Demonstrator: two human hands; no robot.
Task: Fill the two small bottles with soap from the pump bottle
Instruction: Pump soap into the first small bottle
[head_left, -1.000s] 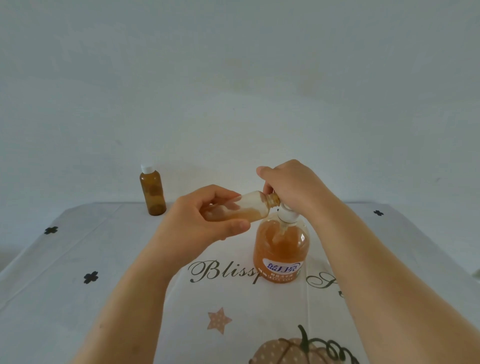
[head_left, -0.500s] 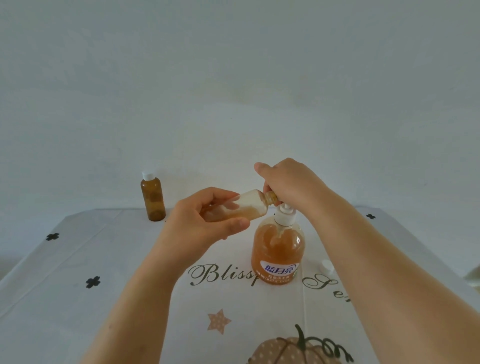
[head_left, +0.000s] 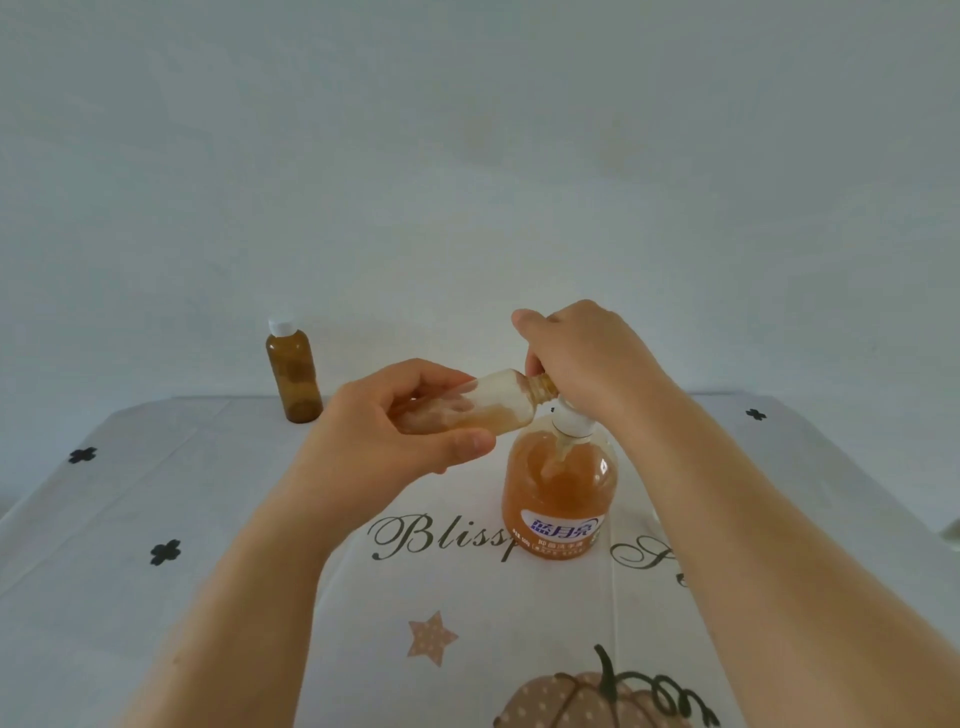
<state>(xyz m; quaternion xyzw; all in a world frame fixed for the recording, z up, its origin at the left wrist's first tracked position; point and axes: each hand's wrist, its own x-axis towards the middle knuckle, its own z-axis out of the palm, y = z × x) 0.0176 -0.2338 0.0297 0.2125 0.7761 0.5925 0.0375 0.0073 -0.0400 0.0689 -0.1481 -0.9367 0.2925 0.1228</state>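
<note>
The left hand (head_left: 395, 431) grips a small bottle (head_left: 483, 410) tipped sideways, its mouth tucked under the right hand (head_left: 587, 364), which curls over the pump bottle (head_left: 558, 493) top, probably pressing soap in.

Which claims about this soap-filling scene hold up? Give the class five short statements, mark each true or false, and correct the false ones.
1. The left hand holds a small bottle tilted on its side, neck towards the pump. True.
2. The right hand holds nothing. False: its grip is on the top of the pump bottle.
3. The second small bottle stands upright at the far left with a white cap on. True.
4. The pump bottle lies on its side. False: it stands upright, with orange soap inside.
5. The held small bottle is capped. False: its neck is open.
</note>
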